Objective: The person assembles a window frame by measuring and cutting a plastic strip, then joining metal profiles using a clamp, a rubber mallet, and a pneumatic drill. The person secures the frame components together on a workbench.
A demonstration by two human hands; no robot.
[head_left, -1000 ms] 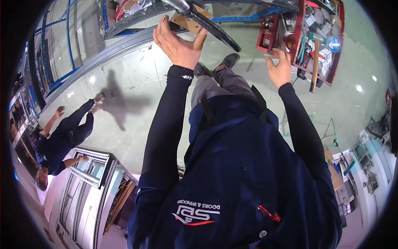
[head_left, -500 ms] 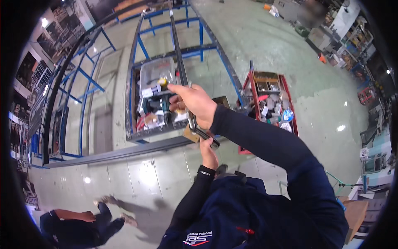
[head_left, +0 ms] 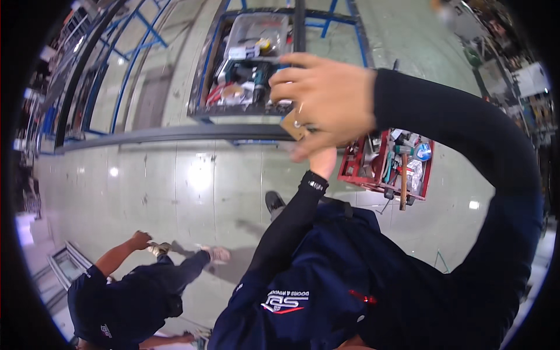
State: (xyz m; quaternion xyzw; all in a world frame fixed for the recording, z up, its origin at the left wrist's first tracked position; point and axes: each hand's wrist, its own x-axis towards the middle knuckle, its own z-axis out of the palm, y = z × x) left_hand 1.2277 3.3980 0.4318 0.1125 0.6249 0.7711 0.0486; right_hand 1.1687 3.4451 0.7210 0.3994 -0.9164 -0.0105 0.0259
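My right hand (head_left: 335, 102) is raised in front of the frame's corner, its fingers spread and slightly blurred, with no grip visible. Just below it, my left hand (head_left: 324, 161) reaches up from the lower edge, and its fingers are hidden behind the right one. A small dark bit shows between the right thumb and fingers; its kind is unclear. Behind the fingers is a flat brown piece (head_left: 291, 126), perhaps wood or cardboard. A long black bar (head_left: 300, 29) runs down toward the right hand from the top.
A dark frame rail (head_left: 181, 133) crosses leftward. Beyond it, a blue-framed bench (head_left: 198, 108) carries a clear plastic bin (head_left: 236, 35) and a cordless drill (head_left: 261, 79). A red toolbox (head_left: 429, 182) with a hammer (head_left: 403, 184) stands right. A co-worker (head_left: 131, 291) is at lower left.
My view has shifted, and the bench sits higher. My right hand has spread its fingers and now covers the left hand's fingers and the dark metal tool seen earlier. The co-worker shows more fully.
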